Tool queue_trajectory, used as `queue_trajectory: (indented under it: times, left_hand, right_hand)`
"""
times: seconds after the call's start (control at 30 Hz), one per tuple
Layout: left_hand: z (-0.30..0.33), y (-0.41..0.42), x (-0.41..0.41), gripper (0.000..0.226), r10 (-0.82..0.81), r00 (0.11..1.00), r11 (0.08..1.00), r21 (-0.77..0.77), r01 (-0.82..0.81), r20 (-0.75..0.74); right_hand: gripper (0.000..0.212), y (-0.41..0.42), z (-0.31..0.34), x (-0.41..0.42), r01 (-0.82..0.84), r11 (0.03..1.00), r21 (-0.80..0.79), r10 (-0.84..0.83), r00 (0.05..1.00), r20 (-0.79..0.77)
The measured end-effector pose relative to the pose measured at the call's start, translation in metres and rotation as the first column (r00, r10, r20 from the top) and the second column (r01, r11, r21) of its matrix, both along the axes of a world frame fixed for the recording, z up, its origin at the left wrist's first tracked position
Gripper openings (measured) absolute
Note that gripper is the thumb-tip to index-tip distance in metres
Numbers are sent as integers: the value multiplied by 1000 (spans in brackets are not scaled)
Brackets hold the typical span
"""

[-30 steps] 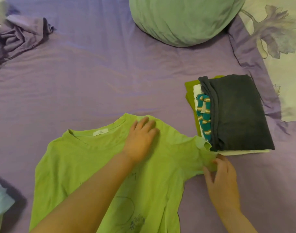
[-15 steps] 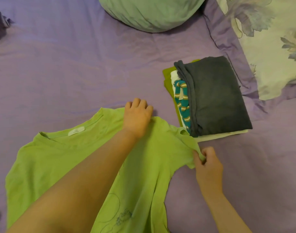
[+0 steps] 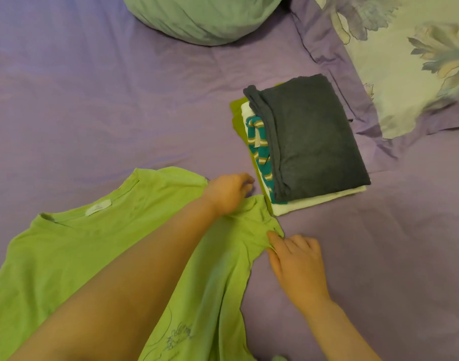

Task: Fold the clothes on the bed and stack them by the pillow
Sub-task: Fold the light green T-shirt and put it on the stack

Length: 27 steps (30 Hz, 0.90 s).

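Note:
A lime green T-shirt [image 3: 75, 251] lies spread on the purple sheet, collar label up, a drawing near its lower edge. My left hand [image 3: 227, 191] reaches across it and rests at the top of its right shoulder with fingers curled at the cloth edge. My right hand [image 3: 297, 264] pinches the end of the right sleeve. A stack of folded clothes [image 3: 309, 142], dark grey on top with teal-striped, white and olive pieces below, sits just beyond the sleeve, beside the floral pillow [image 3: 416, 66].
A round pale green cushion [image 3: 199, 16] lies at the top centre. The purple sheet [image 3: 93, 113] stretches flat to the left and behind the shirt, and to the right below the stack.
My left hand slid right from the shirt's chest to its shoulder edge. My right hand stays on the sleeve end, which now lies closer to the stack. The view shifted right.

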<state>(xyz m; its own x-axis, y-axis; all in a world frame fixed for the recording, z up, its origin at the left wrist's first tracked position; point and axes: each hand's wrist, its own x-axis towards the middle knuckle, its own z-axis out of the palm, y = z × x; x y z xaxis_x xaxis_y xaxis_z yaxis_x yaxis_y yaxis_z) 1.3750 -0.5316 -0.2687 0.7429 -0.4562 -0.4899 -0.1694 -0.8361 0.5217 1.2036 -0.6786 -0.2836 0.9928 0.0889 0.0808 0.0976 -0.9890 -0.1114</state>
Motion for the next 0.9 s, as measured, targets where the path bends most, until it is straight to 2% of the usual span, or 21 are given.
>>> queue_trajectory:
  times: [0.1,0.17,0.3,0.43,0.5,0.53,0.6,0.67,0.7,0.73,0.77,0.83,0.9]
  left_hand:
    - [-2,3,-2,15,-37,992,997,-75,27,-124]
    - [-1,7,-4,17,-114,979,987,-132,92,-170]
    - [0,14,-15,39,-353,935,933,80,350,26]
    - [3,18,-23,27,-383,921,923,71,378,78]
    - [12,18,-20,18,-303,953,947,-105,304,29]
    - [17,17,-18,14,-203,978,952,-245,185,-52]
    - [27,15,-10,12,32,973,903,-412,-126,-227]
    - [27,8,1,12,181,938,875,-387,-291,-296]
    - [24,3,5,10,213,936,891,-338,-304,-281]
    - [20,-3,7,8,241,939,909,-281,-307,-244]
    - [16,-9,7,7,282,938,919,-225,-325,-202]
    - [7,-19,4,9,354,924,916,-145,-375,-147]
    - [2,-24,-3,8,323,940,936,-111,-334,-111]
  right_hand:
    - [49,1,2,5,0,1000,2,0,1000,0]
    - [43,1,1,4,-32,999,27,32,999,1]
    - [42,-3,1,-7,-91,994,65,95,994,-58]
    - [37,-10,0,-18,-43,989,139,51,997,-54]
    - [23,-13,2,-19,-14,983,186,19,1000,-24]
    - [11,-15,3,-20,-10,978,210,13,1000,-12]
    - [12,-18,6,-20,96,933,347,-92,995,-29]
    - [11,-22,11,-15,307,753,582,-287,949,-130]
    - [17,-25,11,-12,400,647,649,-364,910,-197]
    - [23,-28,10,-10,452,588,670,-397,884,-248]
    - [25,-31,7,-8,464,611,642,-395,881,-261]
    - [21,-32,2,-8,417,747,517,-334,909,-250]
    - [20,-30,-4,-9,352,812,465,-268,933,-238]
